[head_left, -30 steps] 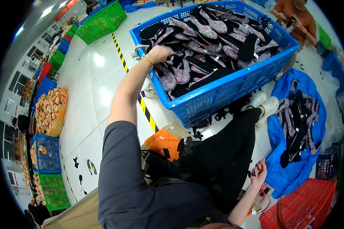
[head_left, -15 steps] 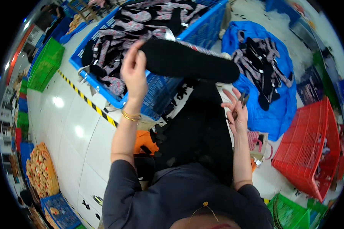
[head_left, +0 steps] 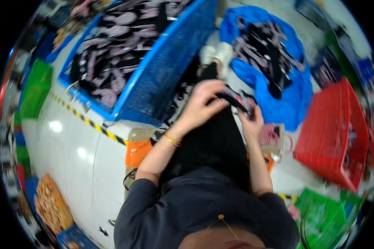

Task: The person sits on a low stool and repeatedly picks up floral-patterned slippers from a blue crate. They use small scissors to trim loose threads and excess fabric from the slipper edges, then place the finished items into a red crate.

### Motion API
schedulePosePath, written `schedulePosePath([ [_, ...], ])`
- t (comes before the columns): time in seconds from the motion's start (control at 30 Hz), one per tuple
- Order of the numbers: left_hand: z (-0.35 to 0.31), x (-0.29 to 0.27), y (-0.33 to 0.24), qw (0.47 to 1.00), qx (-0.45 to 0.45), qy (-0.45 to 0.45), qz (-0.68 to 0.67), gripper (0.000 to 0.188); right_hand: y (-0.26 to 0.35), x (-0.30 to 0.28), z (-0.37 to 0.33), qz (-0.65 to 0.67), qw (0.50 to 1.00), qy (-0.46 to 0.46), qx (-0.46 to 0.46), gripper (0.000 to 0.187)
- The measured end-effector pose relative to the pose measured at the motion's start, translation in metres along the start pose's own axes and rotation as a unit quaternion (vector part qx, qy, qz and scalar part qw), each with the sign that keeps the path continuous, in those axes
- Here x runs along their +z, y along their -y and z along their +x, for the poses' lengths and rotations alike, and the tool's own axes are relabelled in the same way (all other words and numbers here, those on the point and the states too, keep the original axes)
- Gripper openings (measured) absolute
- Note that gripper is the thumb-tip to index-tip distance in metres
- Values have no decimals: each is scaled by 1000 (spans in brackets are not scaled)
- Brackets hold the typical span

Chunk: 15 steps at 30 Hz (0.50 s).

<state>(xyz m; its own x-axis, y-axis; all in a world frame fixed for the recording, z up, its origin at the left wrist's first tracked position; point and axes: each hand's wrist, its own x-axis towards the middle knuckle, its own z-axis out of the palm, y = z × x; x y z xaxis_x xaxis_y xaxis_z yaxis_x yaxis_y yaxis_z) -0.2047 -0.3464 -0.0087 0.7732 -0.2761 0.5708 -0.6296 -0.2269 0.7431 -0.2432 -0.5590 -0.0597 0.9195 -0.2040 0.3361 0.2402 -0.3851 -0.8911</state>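
Above my lap, my left hand (head_left: 204,104) pinches one end of a black and pink floral slipper (head_left: 235,101), seen almost edge-on and blurred. At its other end, my right hand (head_left: 252,123) has its fingers closed round the edge. Small dark snips showed in the right hand earlier; now I cannot make them out among the fingers. Ahead and to the left, a blue crate (head_left: 147,89) is filled with many similar slippers. To the right of my feet, more slippers (head_left: 270,54) lie in a loose heap on a blue sheet (head_left: 293,106).
A red crate (head_left: 320,133) stands at the right, with a green crate (head_left: 322,218) nearer me. Beside my right leg is a bag with pink (head_left: 272,135). Yellow-black tape (head_left: 85,121) crosses the white floor at left, near a sack of tan pieces (head_left: 54,203) and another green crate (head_left: 36,89).
The slipper has come down from over the blue crate to above my lap and turned edge-on. My left hand moved right and nearer; my right hand now meets the slipper. The view has shifted.
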Motion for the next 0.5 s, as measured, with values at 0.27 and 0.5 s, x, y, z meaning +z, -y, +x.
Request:
schedulePosePath([
  [0.27, -32, 3, -2, 945, -212, 186, -164, 48, -18, 8, -34, -42, 976, 79, -198, 39],
  [0.5, -56, 0, 11, 972, -159, 174, 0, 25, -19, 19, -61, -3, 973, 150, -175, 37],
])
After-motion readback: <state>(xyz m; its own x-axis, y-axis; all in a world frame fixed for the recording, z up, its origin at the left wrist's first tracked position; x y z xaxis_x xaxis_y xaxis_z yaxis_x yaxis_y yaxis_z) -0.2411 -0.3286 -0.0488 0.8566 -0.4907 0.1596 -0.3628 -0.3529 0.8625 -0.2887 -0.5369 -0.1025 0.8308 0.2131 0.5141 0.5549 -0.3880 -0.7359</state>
